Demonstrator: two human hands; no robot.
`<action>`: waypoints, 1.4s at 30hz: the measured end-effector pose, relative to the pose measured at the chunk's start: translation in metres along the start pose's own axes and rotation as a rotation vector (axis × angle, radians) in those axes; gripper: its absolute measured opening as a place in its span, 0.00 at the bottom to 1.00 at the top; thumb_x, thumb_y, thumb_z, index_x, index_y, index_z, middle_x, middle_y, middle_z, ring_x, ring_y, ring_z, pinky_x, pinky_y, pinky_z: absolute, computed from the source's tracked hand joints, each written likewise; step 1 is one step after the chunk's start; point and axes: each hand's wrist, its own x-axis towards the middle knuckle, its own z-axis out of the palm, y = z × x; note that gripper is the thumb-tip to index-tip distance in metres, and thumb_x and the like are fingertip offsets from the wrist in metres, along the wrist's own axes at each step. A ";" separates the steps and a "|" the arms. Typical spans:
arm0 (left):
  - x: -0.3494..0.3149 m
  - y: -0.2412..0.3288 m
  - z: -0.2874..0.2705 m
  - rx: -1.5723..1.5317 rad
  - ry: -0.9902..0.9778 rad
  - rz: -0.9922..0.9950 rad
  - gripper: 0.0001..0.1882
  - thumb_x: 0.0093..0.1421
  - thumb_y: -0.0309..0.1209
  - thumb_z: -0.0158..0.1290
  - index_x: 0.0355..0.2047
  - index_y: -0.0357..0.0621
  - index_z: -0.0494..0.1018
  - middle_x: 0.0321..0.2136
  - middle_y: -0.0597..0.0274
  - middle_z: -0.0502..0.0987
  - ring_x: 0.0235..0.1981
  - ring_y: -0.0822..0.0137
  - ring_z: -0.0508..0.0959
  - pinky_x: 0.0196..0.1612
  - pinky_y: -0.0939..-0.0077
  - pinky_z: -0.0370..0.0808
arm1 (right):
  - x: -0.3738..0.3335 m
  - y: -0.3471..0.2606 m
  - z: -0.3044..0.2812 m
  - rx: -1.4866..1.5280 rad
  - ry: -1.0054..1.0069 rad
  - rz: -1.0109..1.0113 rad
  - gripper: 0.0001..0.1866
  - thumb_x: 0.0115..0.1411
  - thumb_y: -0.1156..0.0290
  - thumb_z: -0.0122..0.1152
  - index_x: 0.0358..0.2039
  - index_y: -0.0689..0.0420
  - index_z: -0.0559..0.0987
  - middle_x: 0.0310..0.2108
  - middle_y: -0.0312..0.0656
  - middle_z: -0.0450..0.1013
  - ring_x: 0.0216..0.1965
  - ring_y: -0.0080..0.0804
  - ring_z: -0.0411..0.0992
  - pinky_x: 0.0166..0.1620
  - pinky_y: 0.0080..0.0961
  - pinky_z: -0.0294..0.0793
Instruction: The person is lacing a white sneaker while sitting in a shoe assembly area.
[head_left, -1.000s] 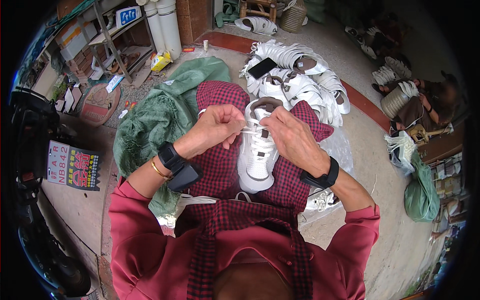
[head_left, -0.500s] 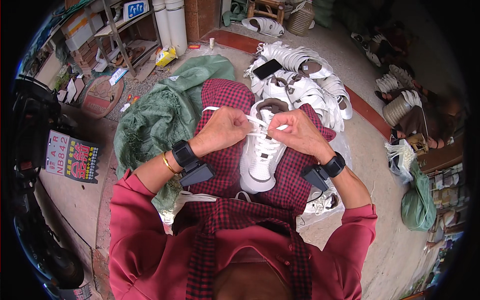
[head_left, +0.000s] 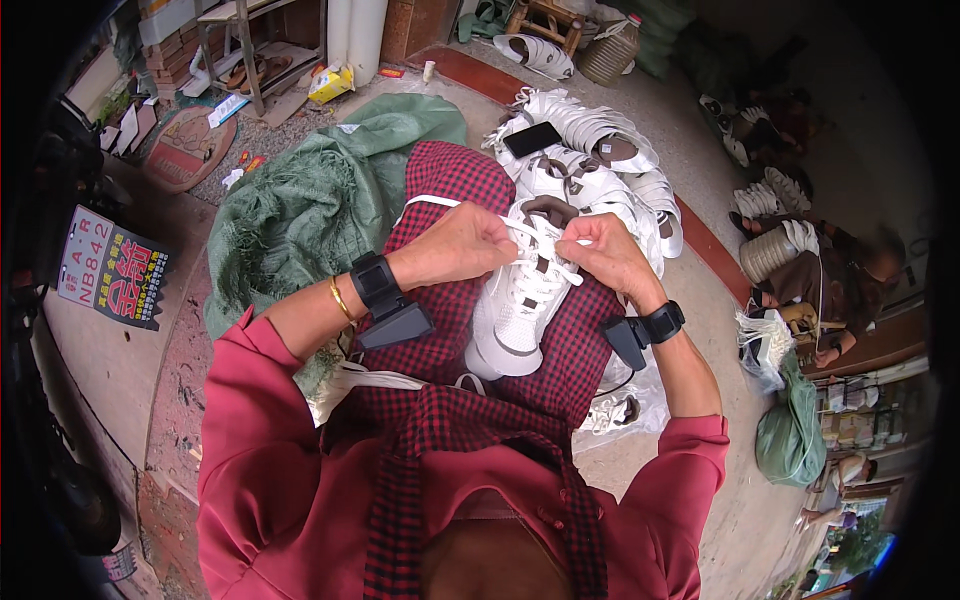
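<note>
A white sneaker (head_left: 512, 318) with a brown lining rests on my lap over a red-and-black checked apron (head_left: 440, 180), toe toward me. Both hands are at the top of its lacing. My left hand (head_left: 470, 243), on the near-left of the opening, has thumb and fingers pinched on the white shoelace (head_left: 527, 240). Opposite it, my right hand (head_left: 608, 258) pinches the lace too, with a short bit of it showing at the fingertips. Crossed lace strands lie between the hands. A white strip (head_left: 430, 200) runs behind my left hand; where it ends is hidden.
Beyond my lap lies a heap of white shoe uppers (head_left: 590, 120) with a black phone (head_left: 532, 140) on it. A green woven sack (head_left: 300, 210) is crumpled at the left. Another sneaker (head_left: 610, 412) sits by my right knee. Other people (head_left: 850, 270) sit at the far right.
My hands have shifted slightly around the lace, and the right one has moved outward a little. More of the white strip behind my left hand shows. The whole view has turned somewhat.
</note>
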 end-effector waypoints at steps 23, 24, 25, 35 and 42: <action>-0.017 0.015 -0.011 -0.478 -0.088 -0.126 0.04 0.67 0.27 0.52 0.39 0.42 0.73 0.22 0.69 0.74 0.17 0.83 0.67 0.17 0.86 0.60 | -0.036 0.018 -0.007 0.716 -0.208 -0.005 0.11 0.67 0.68 0.57 0.29 0.60 0.78 0.23 0.25 0.66 0.21 0.09 0.57 0.23 0.13 0.53; -0.021 0.020 -0.014 -0.483 -0.022 -0.069 0.06 0.65 0.25 0.51 0.43 0.43 0.72 0.25 0.69 0.75 0.19 0.83 0.68 0.19 0.87 0.61 | -0.037 0.019 -0.004 0.517 -0.069 -0.056 0.11 0.67 0.67 0.58 0.31 0.60 0.78 0.26 0.26 0.68 0.25 0.10 0.60 0.27 0.13 0.59; -0.023 0.022 -0.016 -0.489 0.049 -0.009 0.11 0.64 0.22 0.50 0.47 0.43 0.71 0.28 0.69 0.75 0.21 0.83 0.68 0.21 0.87 0.62 | -0.037 0.016 -0.003 0.314 0.065 -0.108 0.10 0.68 0.67 0.59 0.33 0.60 0.79 0.28 0.27 0.71 0.29 0.11 0.64 0.32 0.13 0.64; -0.029 0.021 -0.025 0.467 -0.029 0.524 0.12 0.52 0.17 0.55 0.37 0.41 0.72 0.45 0.63 0.67 0.34 0.73 0.70 0.31 0.82 0.70 | -0.061 0.015 -0.003 0.197 0.131 -0.106 0.13 0.57 0.75 0.65 0.43 0.56 0.77 0.23 0.28 0.67 0.25 0.17 0.63 0.33 0.18 0.65; -0.015 0.032 -0.030 0.363 0.076 0.321 0.06 0.58 0.19 0.53 0.36 0.39 0.72 0.47 0.61 0.69 0.32 0.75 0.70 0.30 0.81 0.70 | -0.081 0.033 -0.003 -0.439 0.371 -0.437 0.10 0.60 0.74 0.64 0.43 0.56 0.78 0.33 0.42 0.75 0.29 0.40 0.77 0.33 0.36 0.77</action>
